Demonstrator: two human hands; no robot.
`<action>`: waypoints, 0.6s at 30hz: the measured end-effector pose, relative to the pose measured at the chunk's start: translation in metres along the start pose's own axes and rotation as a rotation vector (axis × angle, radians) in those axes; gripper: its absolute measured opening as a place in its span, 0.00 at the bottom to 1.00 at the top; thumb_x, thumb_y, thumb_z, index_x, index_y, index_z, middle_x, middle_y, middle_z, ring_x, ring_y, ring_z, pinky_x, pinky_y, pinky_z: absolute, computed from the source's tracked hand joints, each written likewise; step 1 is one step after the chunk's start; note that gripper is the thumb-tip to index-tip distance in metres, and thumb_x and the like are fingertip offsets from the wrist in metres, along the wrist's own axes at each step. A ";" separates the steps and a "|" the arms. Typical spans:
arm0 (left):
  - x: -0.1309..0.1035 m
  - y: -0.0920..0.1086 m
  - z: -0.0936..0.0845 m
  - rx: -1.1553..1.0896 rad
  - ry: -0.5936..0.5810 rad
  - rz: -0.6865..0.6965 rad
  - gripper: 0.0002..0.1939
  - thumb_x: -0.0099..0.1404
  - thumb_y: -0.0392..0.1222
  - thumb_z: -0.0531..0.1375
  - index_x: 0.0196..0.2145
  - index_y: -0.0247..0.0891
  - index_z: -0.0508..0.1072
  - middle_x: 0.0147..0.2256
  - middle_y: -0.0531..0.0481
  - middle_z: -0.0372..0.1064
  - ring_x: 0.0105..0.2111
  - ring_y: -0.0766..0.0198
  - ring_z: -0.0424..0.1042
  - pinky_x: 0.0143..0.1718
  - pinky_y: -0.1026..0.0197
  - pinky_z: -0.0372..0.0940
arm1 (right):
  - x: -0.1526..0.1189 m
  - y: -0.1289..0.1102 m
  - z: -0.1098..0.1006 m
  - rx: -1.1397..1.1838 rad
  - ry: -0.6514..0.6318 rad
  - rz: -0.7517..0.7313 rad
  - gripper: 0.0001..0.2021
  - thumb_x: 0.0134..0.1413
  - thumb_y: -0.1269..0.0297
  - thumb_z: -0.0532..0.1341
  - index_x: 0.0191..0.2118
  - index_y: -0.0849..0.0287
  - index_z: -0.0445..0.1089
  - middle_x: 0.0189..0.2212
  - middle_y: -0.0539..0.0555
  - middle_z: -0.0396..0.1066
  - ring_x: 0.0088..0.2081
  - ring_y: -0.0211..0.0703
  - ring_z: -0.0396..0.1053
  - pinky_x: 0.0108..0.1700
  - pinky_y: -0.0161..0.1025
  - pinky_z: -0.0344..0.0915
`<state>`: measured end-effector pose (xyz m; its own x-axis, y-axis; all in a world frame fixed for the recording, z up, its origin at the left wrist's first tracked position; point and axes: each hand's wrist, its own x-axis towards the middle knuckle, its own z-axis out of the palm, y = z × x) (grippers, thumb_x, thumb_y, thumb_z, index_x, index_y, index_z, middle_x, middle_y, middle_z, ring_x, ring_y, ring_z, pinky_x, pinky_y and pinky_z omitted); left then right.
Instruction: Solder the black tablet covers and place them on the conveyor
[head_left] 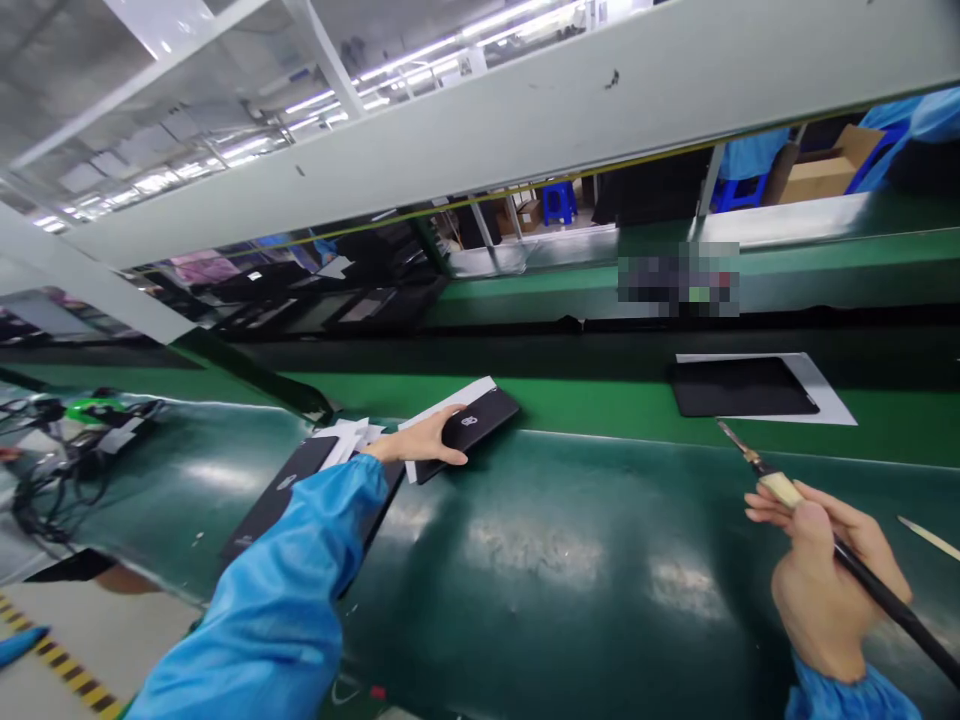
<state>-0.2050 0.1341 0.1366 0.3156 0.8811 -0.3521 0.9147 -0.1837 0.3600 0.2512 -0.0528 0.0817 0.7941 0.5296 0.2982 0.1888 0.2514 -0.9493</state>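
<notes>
My left hand [424,440] reaches across the bench with its thumb and fingers around the near end of a black tablet [484,420] with a pale logo. A white sheet [450,398] shows along the tablet's far side, and the tablet lies slanted over the bench's raised green edge. In my right hand [832,585] is a soldering iron [780,488], its metal tip pointing up and left and its black cord trailing to the lower right. Just beyond the tip, another black tablet [742,388] rests on a white sheet [829,400].
Under my left forearm lie more black tablets [281,490] and white papers [349,440]. Tangled cables [60,480] sit at far left, near a green post [255,375]. A pale stick [930,538] lies at far right. A white beam [480,130] crosses overhead.
</notes>
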 end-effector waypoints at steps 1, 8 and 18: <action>0.005 -0.001 0.003 -0.014 -0.011 0.001 0.57 0.45 0.59 0.69 0.67 0.37 0.52 0.66 0.34 0.55 0.64 0.43 0.60 0.64 0.46 0.57 | 0.000 0.000 0.000 0.001 0.000 -0.001 0.18 0.59 0.54 0.65 0.44 0.65 0.73 0.33 0.58 0.76 0.30 0.50 0.76 0.36 0.50 0.75; 0.079 0.045 0.007 -0.059 -0.045 0.219 0.56 0.41 0.54 0.71 0.66 0.44 0.57 0.63 0.41 0.62 0.60 0.44 0.65 0.59 0.47 0.63 | 0.006 0.012 0.000 0.025 -0.017 0.029 0.20 0.57 0.51 0.66 0.44 0.65 0.73 0.32 0.58 0.76 0.28 0.50 0.76 0.32 0.47 0.74; 0.074 0.116 -0.009 -0.346 0.056 0.331 0.57 0.38 0.53 0.72 0.65 0.45 0.58 0.63 0.42 0.62 0.63 0.43 0.60 0.60 0.45 0.61 | 0.017 0.022 -0.007 0.007 -0.006 0.030 0.22 0.57 0.49 0.66 0.45 0.65 0.72 0.34 0.60 0.76 0.31 0.52 0.77 0.32 0.47 0.75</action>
<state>-0.0783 0.1823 0.1602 0.5531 0.8235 -0.1263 0.6266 -0.3113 0.7144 0.2724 -0.0442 0.0651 0.7959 0.5418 0.2702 0.1611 0.2407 -0.9571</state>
